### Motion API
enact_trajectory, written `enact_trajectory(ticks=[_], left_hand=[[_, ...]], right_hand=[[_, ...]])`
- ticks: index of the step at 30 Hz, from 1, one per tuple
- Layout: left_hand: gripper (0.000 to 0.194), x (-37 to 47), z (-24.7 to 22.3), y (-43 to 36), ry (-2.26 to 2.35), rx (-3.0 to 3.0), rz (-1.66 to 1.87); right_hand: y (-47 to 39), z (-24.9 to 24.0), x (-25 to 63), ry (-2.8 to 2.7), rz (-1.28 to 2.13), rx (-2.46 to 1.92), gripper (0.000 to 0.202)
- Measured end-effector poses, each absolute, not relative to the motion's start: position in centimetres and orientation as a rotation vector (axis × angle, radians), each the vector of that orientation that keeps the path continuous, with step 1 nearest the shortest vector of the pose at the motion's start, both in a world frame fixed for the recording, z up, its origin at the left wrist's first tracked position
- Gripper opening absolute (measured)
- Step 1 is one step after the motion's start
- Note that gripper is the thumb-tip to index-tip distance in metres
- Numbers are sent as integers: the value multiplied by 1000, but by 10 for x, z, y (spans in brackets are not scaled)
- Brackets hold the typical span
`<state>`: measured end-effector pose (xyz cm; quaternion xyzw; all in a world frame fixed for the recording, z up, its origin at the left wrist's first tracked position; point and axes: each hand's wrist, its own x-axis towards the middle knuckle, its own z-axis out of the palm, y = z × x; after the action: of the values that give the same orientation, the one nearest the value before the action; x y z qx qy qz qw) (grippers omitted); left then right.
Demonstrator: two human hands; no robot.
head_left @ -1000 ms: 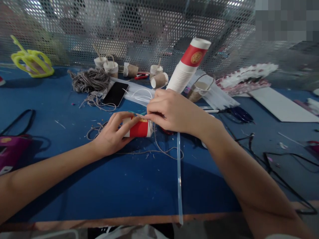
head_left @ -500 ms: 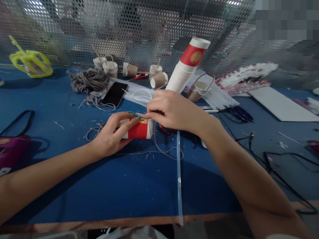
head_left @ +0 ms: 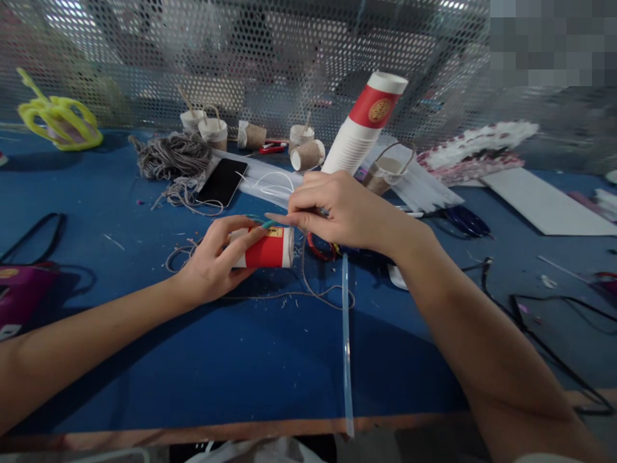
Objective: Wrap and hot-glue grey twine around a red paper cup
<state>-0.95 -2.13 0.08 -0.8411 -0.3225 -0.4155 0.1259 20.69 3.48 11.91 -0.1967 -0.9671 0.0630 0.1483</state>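
Note:
A red and white paper cup (head_left: 270,251) lies on its side on the blue table. My left hand (head_left: 219,254) is wrapped around the cup's left part and grips it, its long greenish nails on top. Just past the cup's rim, my right hand (head_left: 328,206) is closed in a pinch, its index finger pointing left over the cup. A thin grey yarn (head_left: 303,267) runs from the table up under the right fingers; its pinched end is hidden. Red-handled scissors (head_left: 321,249) lie partly covered beneath the right hand.
Behind the hands are a leaning paper cup stack (head_left: 359,132), a grey yarn bundle (head_left: 171,156), a phone (head_left: 222,182) and several small brown cups. A clear glue stick (head_left: 346,347) reaches the front edge. Black cords (head_left: 525,328) lie right; a perforated metal screen (head_left: 289,51) stands behind.
My right hand has shifted slightly right, away from the cup's rim, and the yarn strand moved right with it. My left hand and the cup have barely moved.

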Motion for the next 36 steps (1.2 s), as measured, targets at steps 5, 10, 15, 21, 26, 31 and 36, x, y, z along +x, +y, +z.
enact_trajectory(ticks=[5, 10, 15, 21, 26, 31, 36], left_hand=[[66, -10, 0, -21, -940, -2447, -1209], [67, -11, -1, -22, -951, -2416, -1234], [64, -9, 0, -22, -914, -2390, -1258], [60, -8, 0, -21, -906, -2367, -1249], [59, -8, 2, -20, -863, -2369, -1282], [61, -8, 2, -20, -843, -2378, -1287], [62, -9, 1, -19, -831, -2387, -1290]], right_hand=[[35, 118, 206, -2785, 192, -582, 29], [40, 114, 206, -2800, 226, -609, 29], [43, 112, 207, -2798, 267, -572, 31], [42, 113, 207, -2786, 331, -558, 30], [44, 112, 207, -2803, 362, -565, 31], [46, 110, 209, -2789, 448, -572, 34], [45, 111, 209, -2755, 460, -593, 29]])
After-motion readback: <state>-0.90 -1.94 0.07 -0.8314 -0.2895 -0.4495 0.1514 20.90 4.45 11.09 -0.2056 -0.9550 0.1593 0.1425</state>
